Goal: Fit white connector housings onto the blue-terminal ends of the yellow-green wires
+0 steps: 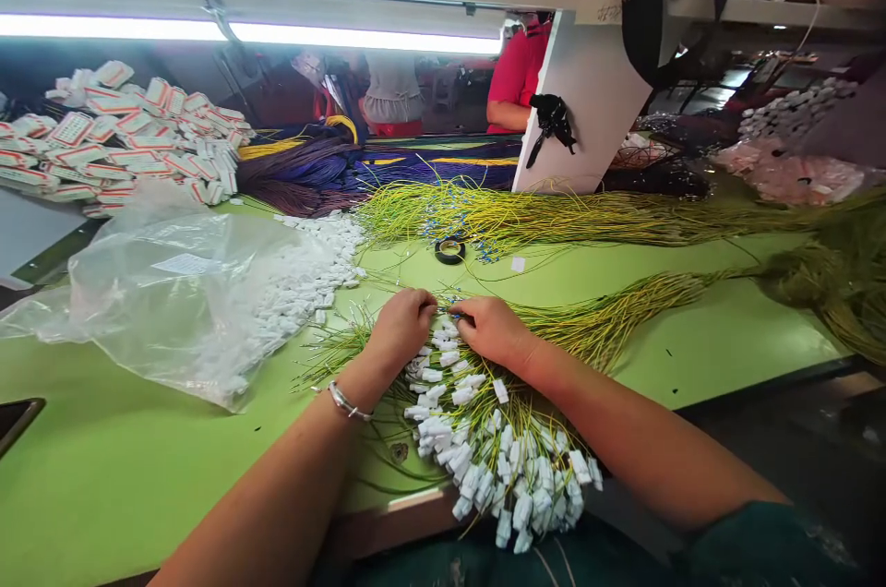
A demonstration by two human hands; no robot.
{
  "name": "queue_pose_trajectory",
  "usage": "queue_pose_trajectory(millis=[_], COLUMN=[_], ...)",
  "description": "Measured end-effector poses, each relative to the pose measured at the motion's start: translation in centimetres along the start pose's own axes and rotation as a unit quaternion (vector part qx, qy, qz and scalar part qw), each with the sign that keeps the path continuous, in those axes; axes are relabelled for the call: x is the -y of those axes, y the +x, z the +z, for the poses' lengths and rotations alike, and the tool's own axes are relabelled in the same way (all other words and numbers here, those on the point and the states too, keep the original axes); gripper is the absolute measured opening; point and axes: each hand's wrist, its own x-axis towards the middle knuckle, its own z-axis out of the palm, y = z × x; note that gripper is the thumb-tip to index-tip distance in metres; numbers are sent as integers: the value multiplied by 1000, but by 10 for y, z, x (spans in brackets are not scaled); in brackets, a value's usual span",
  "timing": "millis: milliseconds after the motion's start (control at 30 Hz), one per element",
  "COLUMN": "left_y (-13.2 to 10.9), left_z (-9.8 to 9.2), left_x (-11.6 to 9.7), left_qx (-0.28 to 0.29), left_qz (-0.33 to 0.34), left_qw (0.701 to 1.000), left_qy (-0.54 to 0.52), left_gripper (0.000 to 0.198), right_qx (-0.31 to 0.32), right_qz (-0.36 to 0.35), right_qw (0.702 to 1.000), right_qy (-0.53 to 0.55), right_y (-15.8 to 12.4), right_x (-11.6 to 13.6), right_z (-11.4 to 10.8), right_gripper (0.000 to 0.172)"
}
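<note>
My left hand and my right hand meet over a bundle of yellow-green wires tipped with white connectors that spills over the table's near edge. Both hands have their fingers curled, pinching small parts between them; what exactly each pinches is too small to make out. A silver bracelet sits on my left wrist. A heap of loose white connectors lies just left of my hands. More yellow-green wires run off to the right.
A clear plastic bag lies on the green table at left. Red-and-white packets are piled at back left. A black tape roll and long wire bundles lie behind. A person in red stands beyond the table.
</note>
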Motion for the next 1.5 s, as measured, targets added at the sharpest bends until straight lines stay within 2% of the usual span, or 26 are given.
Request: queue_pose_trajectory(millis=[133, 300, 467, 600, 700, 767, 967, 1067, 1133, 1233, 1300, 1400, 1500], left_y=[-1, -1, 0, 1, 1, 0, -13, -20, -23, -23, -23, -23, -22], left_z=[3, 6, 5, 4, 4, 4, 5, -12, -35, -74, -89, -90, -82], left_x=[3, 1, -2, -1, -1, 0, -3, 0, 11, 37, 54, 68, 71], left_qx=[7, 9, 28, 11, -18, -31, -22, -16, -57, -115, -81, -10, 7], left_qz=[37, 31, 24, 3, -6, 3, 53, 69, 16, -151, -223, -237, -212], left_qw=[999, 998, 998, 1000, 1000, 999, 998, 996, 993, 960, 941, 931, 935], left_qy=[10, 52, 50, 18, 7, 13, 33, 54, 100, 205, 242, 277, 286], left_gripper=[14, 16, 17, 16, 15, 16, 19, 19, 20, 29, 29, 24, 22], right_qx=[1, -5, 6, 28, 46, 35, -91, -80, -70, -72, -63, -55, -53], right_qz=[5, -7, -5, 37, 33, 29, 4, -13, -2, 5, -4, 3, 15], right_qw=[1000, 1000, 1000, 996, 994, 995, 993, 986, 979, 960, 949, 942, 938], right_qy=[-5, -12, -22, -72, -93, -90, 72, 147, 193, 269, 309, 332, 342], right_y=[0, 0, 5, 8, 8, 6, 5, 6, 7, 9, 10, 9, 9], right_x=[0, -3, -4, 4, 7, 5, -17, -23, -25, -26, -26, -25, -24], right_z=[1, 4, 4, 1, 1, 1, 1, 2, 4, 7, 7, 6, 5], right_gripper=[30, 30, 25, 22, 21, 19, 15, 14, 14, 16, 16, 16, 13])
